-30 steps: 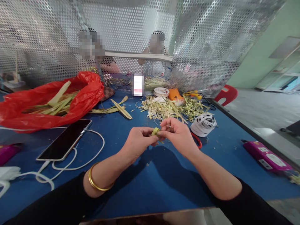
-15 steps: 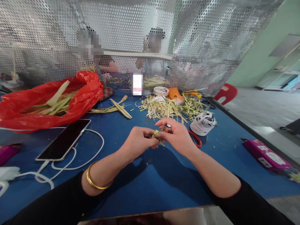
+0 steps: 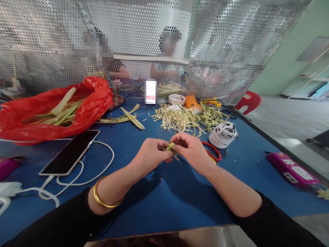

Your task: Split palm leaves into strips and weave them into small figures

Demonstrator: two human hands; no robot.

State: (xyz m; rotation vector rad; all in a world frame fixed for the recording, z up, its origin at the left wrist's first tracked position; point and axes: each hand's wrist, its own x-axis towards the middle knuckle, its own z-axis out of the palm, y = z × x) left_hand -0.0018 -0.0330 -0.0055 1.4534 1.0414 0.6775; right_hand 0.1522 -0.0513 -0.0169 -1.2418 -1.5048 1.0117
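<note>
Single head-worn view, from above near side of blue table (image 3: 164, 209), facing forward and down; table close, mesh screen (image 3: 138, 31) farther off, across top.

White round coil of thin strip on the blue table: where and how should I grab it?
Probably around the lower wall of the white round coil of thin strip, from its near right side. That band looks compact, while loose loops tangle on top. Pale green plant shreds crowd its far left; a curved red loop lies left of it.
</note>
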